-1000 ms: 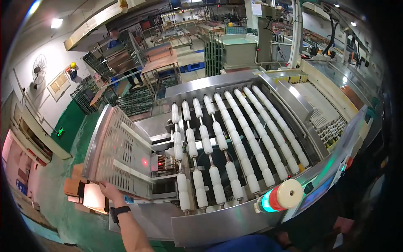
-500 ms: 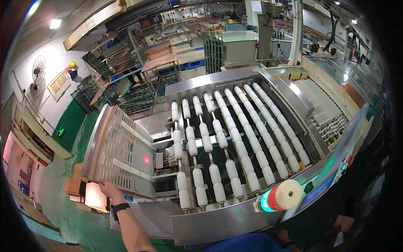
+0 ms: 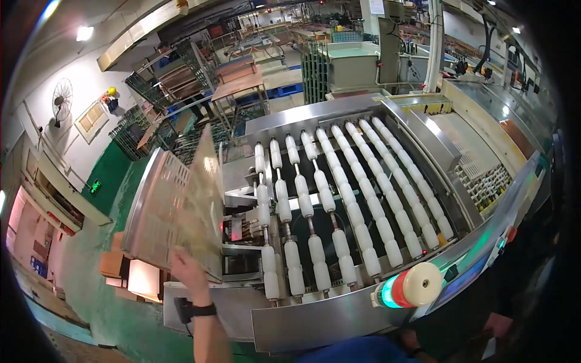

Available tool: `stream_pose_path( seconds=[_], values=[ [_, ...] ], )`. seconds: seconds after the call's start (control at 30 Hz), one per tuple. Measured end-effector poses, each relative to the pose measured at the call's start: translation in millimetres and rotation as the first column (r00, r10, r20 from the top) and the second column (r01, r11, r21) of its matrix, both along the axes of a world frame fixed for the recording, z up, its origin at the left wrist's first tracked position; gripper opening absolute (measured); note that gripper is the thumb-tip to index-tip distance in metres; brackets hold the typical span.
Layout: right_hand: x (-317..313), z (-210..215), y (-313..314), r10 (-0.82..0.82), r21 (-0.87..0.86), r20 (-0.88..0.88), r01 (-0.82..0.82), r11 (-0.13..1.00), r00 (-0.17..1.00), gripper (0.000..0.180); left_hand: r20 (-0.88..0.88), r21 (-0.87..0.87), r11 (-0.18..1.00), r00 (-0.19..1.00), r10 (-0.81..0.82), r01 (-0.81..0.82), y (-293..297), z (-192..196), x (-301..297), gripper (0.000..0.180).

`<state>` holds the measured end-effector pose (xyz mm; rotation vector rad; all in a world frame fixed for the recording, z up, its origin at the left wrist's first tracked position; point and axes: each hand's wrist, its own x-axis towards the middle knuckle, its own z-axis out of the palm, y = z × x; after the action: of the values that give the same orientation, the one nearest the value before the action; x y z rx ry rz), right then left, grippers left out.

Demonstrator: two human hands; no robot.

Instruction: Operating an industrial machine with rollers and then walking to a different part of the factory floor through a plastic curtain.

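My left hand (image 3: 189, 273), with a dark band at the wrist, grips the near lower edge of a thin, pale brown panel (image 3: 207, 206). Motion smears both the fingers and the panel, which stands steeply between a slotted tilted rack (image 3: 154, 209) and the roller conveyor. White rollers (image 3: 342, 212) fill the metal conveyor frame to the right of the panel. Low at the bottom edge, in shadow, is my right hand (image 3: 408, 340), beside my blue clothing; its fingers cannot be made out.
A signal light (image 3: 411, 285) with red and green bands rises at the conveyor's near right corner, beside a screen panel (image 3: 466, 272). Cardboard boxes (image 3: 136, 275) lie left of my left hand. Behind the conveyor stand a table (image 3: 239, 85) and a large tank (image 3: 354, 66).
The thin panel has swung up off the slotted rack toward the rollers. My left hand has moved right with it, and the view has shifted slightly.
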<state>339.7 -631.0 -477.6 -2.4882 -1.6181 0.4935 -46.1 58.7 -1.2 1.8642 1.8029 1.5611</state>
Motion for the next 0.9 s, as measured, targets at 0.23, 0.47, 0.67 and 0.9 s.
stream_pose_path(
  seconds=[0.23,0.47,0.67,0.9],
  values=[
    [2,-16,-15,0.032,0.100,0.002,-0.032,0.994,0.999,0.020,-0.101,0.099,0.841,0.846,-0.524,0.533,-68,9,76,0.036],
    [9,-35,-29,0.057,-0.198,0.039,-0.048,0.979,0.998,0.019,-0.379,0.154,0.986,0.919,0.111,-0.056,19,23,-48,0.053],
    [15,-22,-7,0.049,-0.190,0.055,-0.038,0.981,0.997,0.019,-0.653,0.172,0.906,0.643,0.399,-0.387,53,29,-120,0.057],
    [20,-1,1,-0.003,-0.099,-0.018,0.002,0.995,1.000,0.020,-0.672,0.191,0.911,0.628,0.392,-0.365,49,10,-121,0.057]
  ],
)
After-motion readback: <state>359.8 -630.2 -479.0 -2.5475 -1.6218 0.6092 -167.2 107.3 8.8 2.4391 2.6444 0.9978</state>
